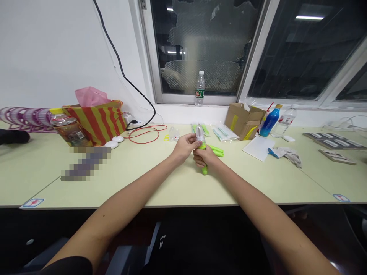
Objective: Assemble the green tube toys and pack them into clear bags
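The green stick (204, 170) is being wrapped tightly by the right grip (204, 155), and its clear top (199, 131) is being pinched by the left grip (185, 147), over the tabletop (183, 189). If the top is being held too loosely, it may be getting dropped.

A clear bottle with a white cap (200, 92) stands on the window sill (177, 101). On the left of the table (123, 164), a red and yellow striped box (100, 124) has something pink (90, 96) poking out of its top. Just beside it is a bottle with a yellow cap (70, 131). 2 round white things (111, 144) lie near them. A red cord (140, 143) curls nearby. On the right, a blue bottle (270, 121) stands between a brown cardboard box (247, 123) and another clear bottle (283, 120), and a crumpled glove (289, 154) lies beside a white sheet (258, 148).
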Demonstrator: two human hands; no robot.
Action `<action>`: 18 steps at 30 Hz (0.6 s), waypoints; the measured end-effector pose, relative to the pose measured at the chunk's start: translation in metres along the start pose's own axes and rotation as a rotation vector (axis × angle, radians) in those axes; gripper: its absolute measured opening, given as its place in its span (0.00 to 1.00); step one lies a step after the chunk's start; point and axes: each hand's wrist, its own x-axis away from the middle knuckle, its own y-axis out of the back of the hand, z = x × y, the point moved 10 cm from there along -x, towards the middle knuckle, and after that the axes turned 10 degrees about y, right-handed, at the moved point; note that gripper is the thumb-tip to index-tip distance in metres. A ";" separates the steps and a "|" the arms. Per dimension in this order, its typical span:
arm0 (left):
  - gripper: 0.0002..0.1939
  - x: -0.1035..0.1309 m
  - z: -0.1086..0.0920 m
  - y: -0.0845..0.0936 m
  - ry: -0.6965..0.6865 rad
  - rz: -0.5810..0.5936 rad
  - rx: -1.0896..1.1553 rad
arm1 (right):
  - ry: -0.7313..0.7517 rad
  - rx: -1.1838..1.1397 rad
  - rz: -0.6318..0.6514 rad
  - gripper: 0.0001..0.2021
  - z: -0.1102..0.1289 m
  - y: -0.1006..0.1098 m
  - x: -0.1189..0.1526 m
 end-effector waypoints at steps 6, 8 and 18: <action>0.26 0.007 0.009 -0.023 0.163 0.351 0.194 | -0.237 -0.333 0.522 0.17 -0.004 -0.040 0.026; 0.25 0.004 0.007 -0.018 0.134 0.299 0.206 | -0.152 -0.208 0.393 0.17 -0.002 -0.029 0.014; 0.23 -0.005 -0.009 0.030 -0.134 -0.183 0.087 | 0.384 0.980 -0.453 0.15 0.063 0.021 0.016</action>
